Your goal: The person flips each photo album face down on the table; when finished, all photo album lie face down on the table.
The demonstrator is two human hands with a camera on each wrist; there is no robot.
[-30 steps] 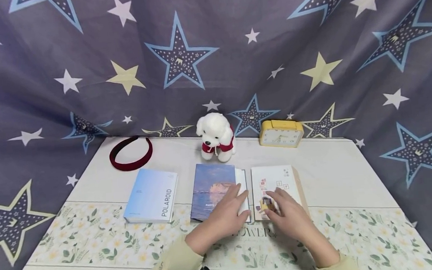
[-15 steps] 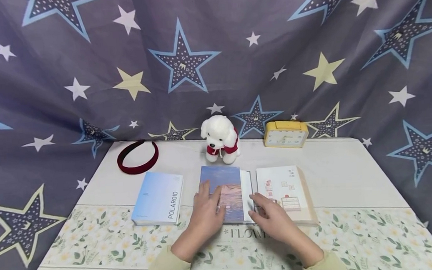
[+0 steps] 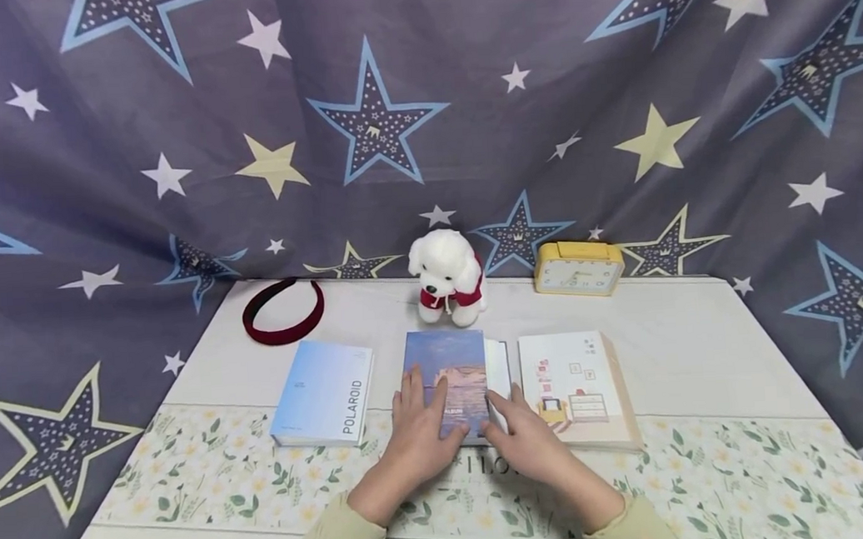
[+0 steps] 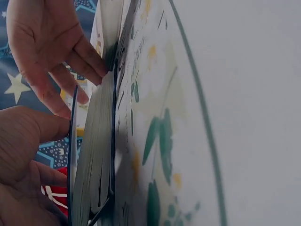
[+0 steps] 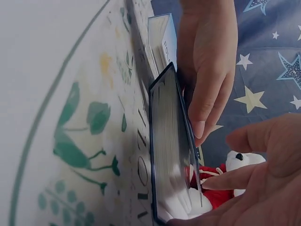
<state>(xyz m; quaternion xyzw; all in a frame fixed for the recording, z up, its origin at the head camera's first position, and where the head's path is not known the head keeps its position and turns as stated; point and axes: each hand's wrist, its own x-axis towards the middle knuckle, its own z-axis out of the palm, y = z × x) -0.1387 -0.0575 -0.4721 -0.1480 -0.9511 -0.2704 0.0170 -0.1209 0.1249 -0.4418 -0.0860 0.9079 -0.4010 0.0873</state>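
Note:
A photo album (image 3: 441, 354) with a blue and pink seascape cover lies in the middle, its white first page showing along the right side. On its cover rests my left hand (image 3: 416, 438), fingers spread. My right hand (image 3: 528, 440) is at the album's right edge, thumb and fingers near the exposed page. From the left wrist view, the cover stands slightly lifted off the page block (image 4: 94, 155), with the left thumb at its edge. The right wrist view shows the same gap beside the pages (image 5: 170, 136), and the right fingers (image 5: 235, 178) extended loosely.
On the left lies a light-blue POLAROID album (image 3: 322, 390). A white illustrated album (image 3: 569, 368) is close by on the right. Behind stand a white plush dog (image 3: 444, 264), a yellow clock (image 3: 579, 269) and a dark red headband (image 3: 281, 334).
My left hand has moved left from the album's right part onto its cover. My right hand has left the white illustrated album and come to the seascape album's right edge. The view has shifted slightly.

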